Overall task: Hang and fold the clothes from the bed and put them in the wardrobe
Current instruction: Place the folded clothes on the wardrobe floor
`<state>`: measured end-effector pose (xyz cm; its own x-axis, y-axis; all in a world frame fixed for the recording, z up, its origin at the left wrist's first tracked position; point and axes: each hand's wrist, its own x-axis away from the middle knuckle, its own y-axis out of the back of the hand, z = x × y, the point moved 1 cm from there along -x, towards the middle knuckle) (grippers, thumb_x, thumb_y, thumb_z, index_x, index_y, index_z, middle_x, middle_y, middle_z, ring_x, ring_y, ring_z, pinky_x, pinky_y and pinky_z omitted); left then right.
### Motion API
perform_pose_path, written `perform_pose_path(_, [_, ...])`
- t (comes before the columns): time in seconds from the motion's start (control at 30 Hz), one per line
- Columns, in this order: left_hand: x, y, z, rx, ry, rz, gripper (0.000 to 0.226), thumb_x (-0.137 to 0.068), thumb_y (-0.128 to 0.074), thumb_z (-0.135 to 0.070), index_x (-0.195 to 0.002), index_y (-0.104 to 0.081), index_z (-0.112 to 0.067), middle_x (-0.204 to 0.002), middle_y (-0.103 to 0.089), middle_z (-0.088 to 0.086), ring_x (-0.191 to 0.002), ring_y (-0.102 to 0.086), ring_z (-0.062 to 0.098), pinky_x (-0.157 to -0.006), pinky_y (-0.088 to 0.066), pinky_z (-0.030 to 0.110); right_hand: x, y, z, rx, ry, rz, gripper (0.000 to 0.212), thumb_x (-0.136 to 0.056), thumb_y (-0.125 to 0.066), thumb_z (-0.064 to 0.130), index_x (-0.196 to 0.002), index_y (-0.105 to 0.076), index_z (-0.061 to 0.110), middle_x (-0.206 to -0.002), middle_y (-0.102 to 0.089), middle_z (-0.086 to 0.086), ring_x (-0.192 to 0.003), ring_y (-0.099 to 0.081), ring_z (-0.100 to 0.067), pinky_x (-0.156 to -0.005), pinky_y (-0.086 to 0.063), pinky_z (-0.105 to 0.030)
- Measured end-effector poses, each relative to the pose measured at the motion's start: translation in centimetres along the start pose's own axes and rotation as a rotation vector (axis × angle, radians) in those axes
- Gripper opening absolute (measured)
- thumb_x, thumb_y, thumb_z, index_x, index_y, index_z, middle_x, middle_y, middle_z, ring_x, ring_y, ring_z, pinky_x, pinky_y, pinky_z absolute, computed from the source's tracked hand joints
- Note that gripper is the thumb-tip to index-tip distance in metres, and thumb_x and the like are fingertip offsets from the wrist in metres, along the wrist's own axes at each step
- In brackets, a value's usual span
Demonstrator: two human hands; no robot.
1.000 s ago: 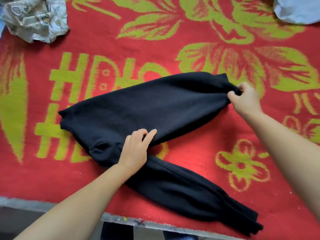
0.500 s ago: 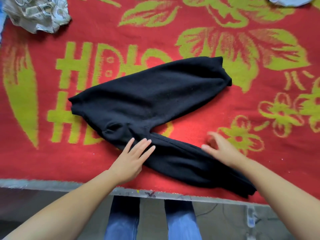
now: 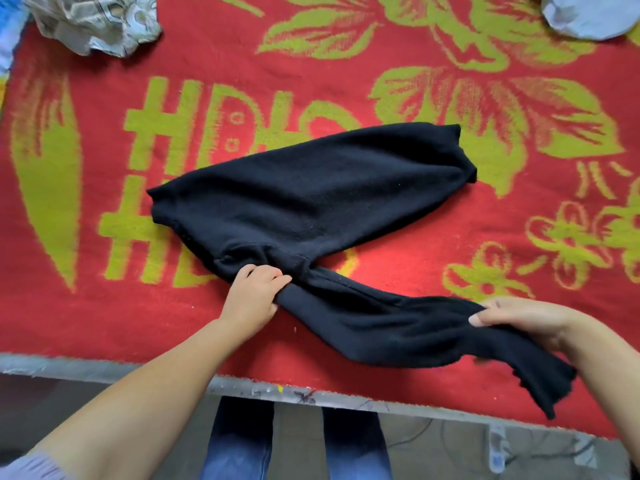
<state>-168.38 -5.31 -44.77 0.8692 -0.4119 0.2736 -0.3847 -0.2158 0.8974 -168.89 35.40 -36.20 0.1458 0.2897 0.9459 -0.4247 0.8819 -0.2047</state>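
The black trousers lie in the middle of the frame on the red blanket. Your left hand grips the crotch and your right hand pinches the lower leg. Keep the crotch pinned and lay this leg evenly onto the upper one.

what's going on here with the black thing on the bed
A person is folding black trousers spread on a red and green blanket. The left hand grips the fabric near the crotch, and the right hand holds the nearer leg toward its cuff. The far leg lies flat. A patterned garment and a pale blue one wait at the far corners.
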Motion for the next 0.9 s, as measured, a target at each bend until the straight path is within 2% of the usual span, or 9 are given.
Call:
perform_pose_path(0.1, [-1.3,2.4,1.8,0.401,0.22,0.036,0.02,-0.079,-0.066,-0.008,-0.097,-0.07,-0.017,-0.09,-0.071,0.0,-0.088,-0.064,0.02,-0.081,-0.046,0.033,1.0,0.1,6.1,-0.242,0.247,-0.357,0.016,-0.062,-0.069,0.025,-0.068,-0.069,0.01,-0.052,-0.064,0.0,-0.04,-0.058,-0.008,-0.038,-0.046,-0.017])
perform_pose_path(0.17, [-1.7,3.8,3.7,0.495,0.291,0.087,0.005,-0.088,-0.062,-0.013,-0.087,-0.067,-0.013,-0.081,-0.064,-0.004,-0.08,-0.059,0.014,-0.075,-0.042,0.03,0.8,-0.1,10.3,-0.411,0.434,-0.431,0.004,-0.074,-0.068,0.019,-0.075,-0.066,0.015,-0.053,-0.065,0.012,-0.044,-0.06,0.001,-0.044,-0.049,-0.014])
perform_pose_path(0.27, [-2.2,5.5,5.7,0.602,0.396,0.118,0.025,-0.095,-0.057,-0.021,-0.08,-0.06,-0.002,-0.071,-0.053,-0.002,-0.069,-0.046,0.011,-0.064,-0.034,0.029,-1.7,0.2,14.5,-0.994,0.607,-0.19,0.033,-0.073,-0.064,0.013,-0.105,-0.063,0.01,-0.089,-0.074,-0.004,-0.074,-0.072,-0.014,-0.066,-0.059,-0.023])
perform_pose_path(0.37, [-3.4,5.1,6.2,0.603,0.502,0.114,0.032,-0.096,-0.054,-0.027,-0.077,-0.058,-0.002,-0.068,-0.051,-0.001,-0.065,-0.044,0.013,-0.061,-0.031,0.03,-5.1,0.1,17.8,-1.29,0.619,-0.227,0.026,-0.096,-0.046,0.01,-0.115,-0.061,0.0,-0.112,-0.067,-0.017,-0.088,-0.07,-0.029,-0.073,-0.059,-0.03])
perform_pose_path(0.43, [-4.4,4.2,6.0,0.539,0.559,0.083,0.034,-0.095,-0.056,-0.028,-0.075,-0.06,0.0,-0.069,-0.054,0.004,-0.067,-0.047,0.017,-0.061,-0.03,0.032,-7.6,-0.4,18.7,-1.335,0.641,-0.262,0.041,-0.103,-0.037,0.02,-0.138,-0.042,-0.002,-0.138,-0.05,-0.018,-0.119,-0.056,-0.03,-0.096,-0.05,-0.037])
perform_pose_path(0.5, [-5.0,3.5,5.5,0.472,0.631,0.052,0.036,-0.094,-0.057,-0.031,-0.069,-0.059,-0.005,-0.067,-0.055,0.004,-0.07,-0.051,0.022,-0.061,-0.03,0.033,-9.3,-1.5,18.4,-1.045,0.648,-0.387,0.054,-0.104,-0.036,0.027,-0.151,-0.02,0.008,-0.152,-0.034,-0.011,-0.137,-0.039,-0.024,-0.107,-0.039,-0.043])
perform_pose_path(0.63, [-4.5,2.9,4.8,0.435,0.73,0.049,0.034,-0.09,-0.06,-0.037,-0.062,-0.052,-0.019,-0.065,-0.055,-0.001,-0.078,-0.058,0.028,-0.065,-0.039,0.034,-10.5,-4.7,15.3,0.221,0.689,-0.771,0.063,-0.098,-0.049,0.021,-0.153,-0.018,0.011,-0.158,-0.02,-0.007,-0.146,-0.02,-0.017,-0.118,-0.02,-0.035])
perform_pose_path(0.77, [-3.9,4.4,4.7,0.453,0.696,-0.019,0.016,-0.089,-0.062,-0.033,-0.079,-0.06,-0.02,-0.079,-0.063,-0.003,-0.083,-0.061,0.023,-0.077,-0.049,0.036,-11.2,-12.3,10.9,1.091,0.822,-0.68,0.078,-0.088,-0.059,0.026,-0.152,-0.018,0.01,-0.16,-0.006,-0.014,-0.148,-0.003,-0.026,-0.117,-0.011,-0.048])
perform_pose_path(0.9, [-3.4,6.9,7.4,0.42,0.664,-0.336,0.009,-0.091,-0.055,-0.026,-0.085,-0.057,-0.019,-0.084,-0.063,0.001,-0.08,-0.059,0.025,-0.073,-0.048,0.039,-14.5,-19.5,8.5,1.467,0.721,-0.569,0.09,-0.09,-0.054,0.043,-0.154,0.003,0.015,-0.159,0.007,-0.02,-0.147,0.009,-0.032,-0.114,0.004,-0.058])
